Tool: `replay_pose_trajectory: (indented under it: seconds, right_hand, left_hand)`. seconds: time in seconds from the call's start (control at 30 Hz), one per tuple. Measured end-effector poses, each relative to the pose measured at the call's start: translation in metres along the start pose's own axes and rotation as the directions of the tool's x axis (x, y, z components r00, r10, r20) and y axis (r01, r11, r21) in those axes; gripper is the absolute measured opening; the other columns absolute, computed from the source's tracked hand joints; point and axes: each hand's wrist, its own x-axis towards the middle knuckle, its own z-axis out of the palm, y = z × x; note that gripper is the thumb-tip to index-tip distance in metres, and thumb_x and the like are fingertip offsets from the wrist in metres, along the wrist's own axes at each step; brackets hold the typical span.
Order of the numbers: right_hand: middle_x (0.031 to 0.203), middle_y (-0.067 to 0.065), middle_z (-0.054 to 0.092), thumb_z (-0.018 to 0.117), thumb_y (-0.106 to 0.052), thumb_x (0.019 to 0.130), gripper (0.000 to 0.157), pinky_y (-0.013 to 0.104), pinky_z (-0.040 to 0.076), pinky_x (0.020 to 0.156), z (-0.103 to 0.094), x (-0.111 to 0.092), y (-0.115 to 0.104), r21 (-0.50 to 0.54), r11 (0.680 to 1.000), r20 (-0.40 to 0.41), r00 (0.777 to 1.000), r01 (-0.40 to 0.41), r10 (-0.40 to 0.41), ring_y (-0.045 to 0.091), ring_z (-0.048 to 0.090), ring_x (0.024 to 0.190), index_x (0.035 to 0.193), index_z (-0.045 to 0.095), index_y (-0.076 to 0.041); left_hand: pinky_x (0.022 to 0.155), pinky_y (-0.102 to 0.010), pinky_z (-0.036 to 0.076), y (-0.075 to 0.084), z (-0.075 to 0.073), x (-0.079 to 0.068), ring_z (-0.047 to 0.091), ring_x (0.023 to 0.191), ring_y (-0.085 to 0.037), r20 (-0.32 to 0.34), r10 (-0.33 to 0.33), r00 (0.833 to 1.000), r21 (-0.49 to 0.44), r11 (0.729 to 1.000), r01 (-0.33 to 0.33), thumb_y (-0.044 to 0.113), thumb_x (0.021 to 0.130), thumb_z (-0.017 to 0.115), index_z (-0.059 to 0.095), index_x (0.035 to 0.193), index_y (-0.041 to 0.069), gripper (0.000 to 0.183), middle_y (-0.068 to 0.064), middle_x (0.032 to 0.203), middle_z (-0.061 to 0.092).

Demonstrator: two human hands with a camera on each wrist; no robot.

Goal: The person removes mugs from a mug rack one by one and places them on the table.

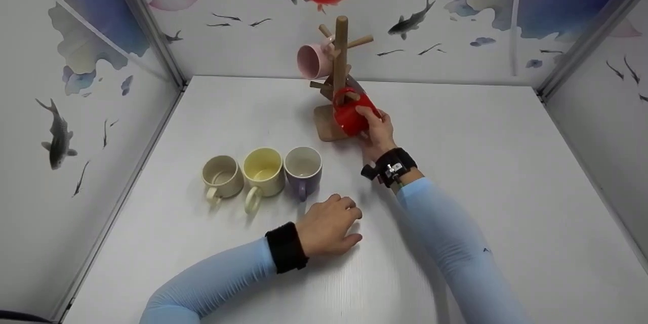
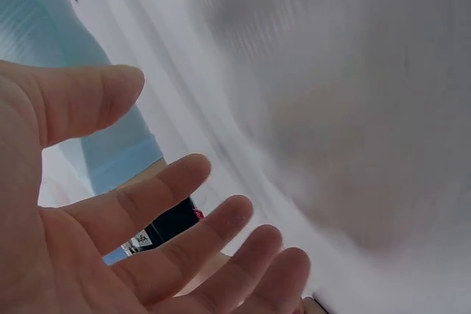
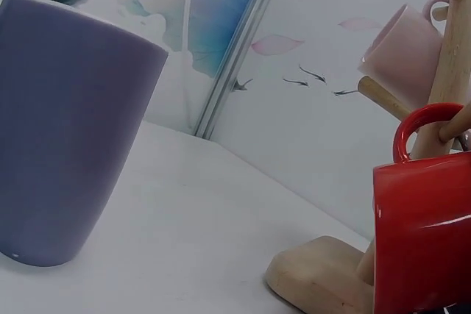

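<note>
My right hand holds a red mug, thumb on its side. The mug lies tilted at a wooden mug tree, and its handle loops around a lower peg, as the right wrist view also shows. Higher up, a pink mug hangs by its handle. My left hand hovers low over the table with fingers spread and nothing in it. Nearest to it stands a purple mug, then a yellow mug and a beige mug, all upright in a row.
The white table is enclosed by printed panels with fish, the back panel close behind the tree. Bare pegs stick out from the post. A dark shiny thing behind the post is partly hidden; its kind is unclear.
</note>
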Motion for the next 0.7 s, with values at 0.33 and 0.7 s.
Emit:
replay_pose_trajectory:
  seconds: [0.33, 0.7]
  right_hand:
    - [0.173, 0.008, 0.045, 0.081, -0.041, 0.099, 0.089, 0.042, 0.047, 0.131, 0.0003, -0.0042, -0.0014, 0.073, 0.996, 0.013, 0.998, 0.057, -0.058, 0.027, 0.045, 0.157, 0.171, 0.034, -0.016]
    - [0.162, 0.005, 0.053, 0.078, -0.040, 0.096, 0.083, 0.039, 0.056, 0.117, 0.0005, -0.0081, -0.0058, 0.111, 0.990, 0.073, 0.993, 0.084, -0.092, 0.027, 0.052, 0.150, 0.164, 0.035, -0.017]
  left_hand:
    - [0.080, -0.038, 0.065, -0.0008, 0.0020, 0.0011, 0.072, 0.111, -0.024, -0.018, 0.033, 0.999, -0.016, 0.999, -0.033, 0.041, 0.104, 0.078, 0.080, 0.125, 0.019, 0.031, -0.002, 0.123, 0.079]
    - [0.088, -0.039, 0.065, -0.0022, 0.0014, 0.0016, 0.074, 0.114, -0.024, -0.013, 0.031, 0.999, -0.069, 0.997, -0.032, 0.035, 0.106, 0.076, 0.081, 0.123, 0.019, 0.024, -0.001, 0.126, 0.080]
